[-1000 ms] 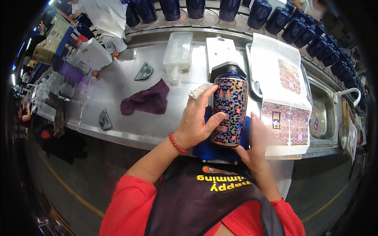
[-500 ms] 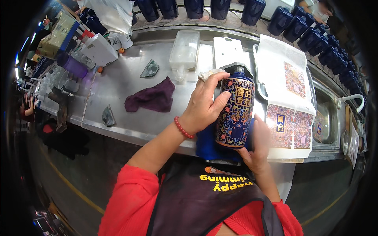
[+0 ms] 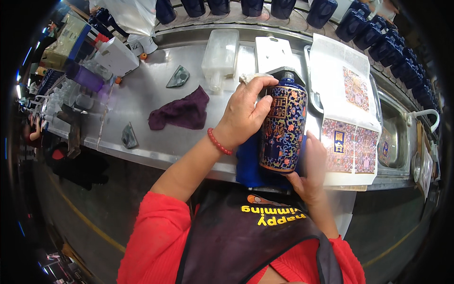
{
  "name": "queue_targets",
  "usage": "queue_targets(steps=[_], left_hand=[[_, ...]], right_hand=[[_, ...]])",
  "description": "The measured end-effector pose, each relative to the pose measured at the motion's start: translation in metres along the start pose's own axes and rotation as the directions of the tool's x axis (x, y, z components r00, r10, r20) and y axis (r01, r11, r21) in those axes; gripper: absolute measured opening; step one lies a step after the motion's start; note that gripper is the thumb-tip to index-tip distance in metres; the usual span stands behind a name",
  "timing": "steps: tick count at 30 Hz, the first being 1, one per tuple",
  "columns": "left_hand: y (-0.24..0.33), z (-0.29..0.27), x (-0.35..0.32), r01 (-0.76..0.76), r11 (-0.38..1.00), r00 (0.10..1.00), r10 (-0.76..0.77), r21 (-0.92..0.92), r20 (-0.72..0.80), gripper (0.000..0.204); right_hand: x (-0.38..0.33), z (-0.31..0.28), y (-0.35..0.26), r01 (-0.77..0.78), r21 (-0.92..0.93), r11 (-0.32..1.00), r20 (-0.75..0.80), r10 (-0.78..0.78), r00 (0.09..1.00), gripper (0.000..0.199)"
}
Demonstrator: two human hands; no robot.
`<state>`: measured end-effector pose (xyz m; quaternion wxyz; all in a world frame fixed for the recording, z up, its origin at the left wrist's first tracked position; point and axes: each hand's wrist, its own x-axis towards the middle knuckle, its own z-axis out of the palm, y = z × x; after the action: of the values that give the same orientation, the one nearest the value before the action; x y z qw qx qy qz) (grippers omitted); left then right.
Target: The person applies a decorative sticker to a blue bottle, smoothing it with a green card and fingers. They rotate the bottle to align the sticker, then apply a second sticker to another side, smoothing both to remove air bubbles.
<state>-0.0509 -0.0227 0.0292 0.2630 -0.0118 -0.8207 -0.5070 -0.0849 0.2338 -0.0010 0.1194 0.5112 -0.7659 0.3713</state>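
A dark blue bottle [image 3: 286,130] with a gold-edged, colourful floral wrap lies tilted before me, its neck pointing away. My left hand [image 3: 246,110] grips its upper left side, thumb and fingers around the shoulder. A pale crumpled cloth [image 3: 251,77] shows by the left fingertips. At the bottle's base is my right hand [image 3: 312,168], thumb against the bottom edge and fingers along the right side, slightly blurred. Beneath the bottle is a blue cloth [image 3: 248,165], with a dark angular support [image 3: 289,72] behind the neck. Printed floral sheets [image 3: 350,146] lie to the right.
A purple cloth [image 3: 182,111] and two green-grey scraper-like pieces [image 3: 178,77] [image 3: 128,136] rest on the metal bench [image 3: 156,146]. Behind stand a clear bottle-shaped container [image 3: 221,52] and a white box [image 3: 274,51]. Plain blue bottles [image 3: 321,13] line the far conveyor; a sink [image 3: 397,137] is right.
The bottle has turned about its length, so its gold-framed panel has shifted left and more floral pattern shows. Both hands stay on it.
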Motion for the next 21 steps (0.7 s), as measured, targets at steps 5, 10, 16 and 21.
queue_targets(steps=[5, 10, 16, 21], left_hand=[[-0.001, 0.0, -0.003, 0.03, 0.999, 0.999, -0.031, -0.017, -0.012, 0.036], [0.001, -0.001, -0.01, 0.006, 0.997, 1.0, -0.005, 0.074, -0.015, 0.039], [0.004, 0.0, -0.014, -0.009, 0.998, 1.0, 0.009, 0.069, -0.012, 0.039], [-0.004, -0.002, -0.007, 0.065, 0.987, 0.997, -0.057, -0.15, 0.058, 0.044]], right_hand=[[0.001, -0.003, -0.004, -0.001, -0.009, 1.0, 0.011, 0.001, 1.0, 0.088], [0.004, -0.001, -0.004, -0.054, 0.002, 0.999, -0.001, 0.054, 0.999, 0.088], [0.001, 0.0, -0.005, 0.0, 0.01, 1.0, -0.018, 0.0, 1.0, 0.094], [-0.001, 0.004, 0.0, -0.016, 0.012, 1.0, -0.033, 0.017, 0.999, 0.09]])
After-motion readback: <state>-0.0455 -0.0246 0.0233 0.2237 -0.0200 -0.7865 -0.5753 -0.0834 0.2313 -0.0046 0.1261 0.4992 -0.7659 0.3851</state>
